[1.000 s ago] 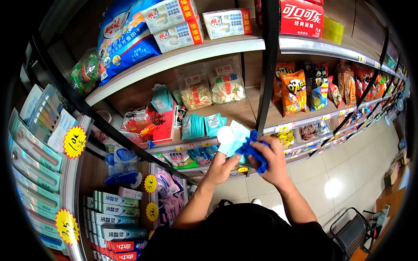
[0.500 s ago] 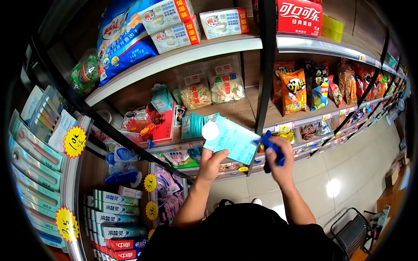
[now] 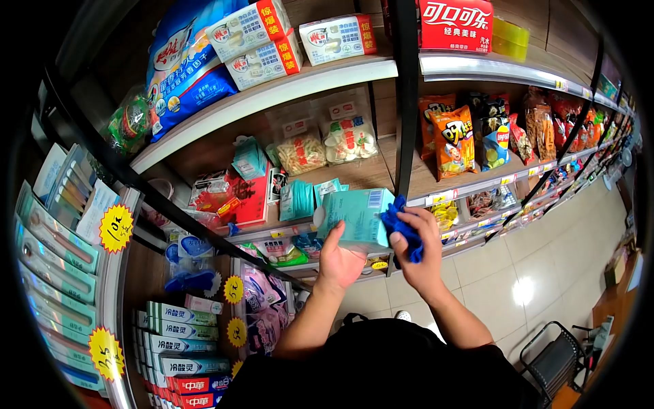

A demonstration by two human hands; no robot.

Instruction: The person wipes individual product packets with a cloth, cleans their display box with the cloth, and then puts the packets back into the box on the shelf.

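Note:
A light teal box (image 3: pixel 354 217) with a barcode on its upper face is held in my left hand (image 3: pixel 340 259), whose thumb lies against the near side and whose palm is under it. My right hand (image 3: pixel 421 253) is closed around a crumpled blue cloth (image 3: pixel 402 228), which touches the right end of the box. Both hands are in front of the middle shelf. Behind the box on that shelf stand small teal packets (image 3: pixel 298 200) and two clear bags of pale food (image 3: pixel 349 140).
Soap packs (image 3: pixel 337 39) and a blue detergent bag (image 3: pixel 187 75) sit on the upper shelf. Black uprights (image 3: pixel 407 102) cross the view. Snack bags (image 3: pixel 455 143) stand at right, toothpaste boxes (image 3: pixel 184 345) at lower left. A black chair (image 3: pixel 555 361) is at lower right.
The teal box has been turned in my left hand, so another face shows. My right hand has moved left with the blue cloth and now meets the box. The view has shifted slightly.

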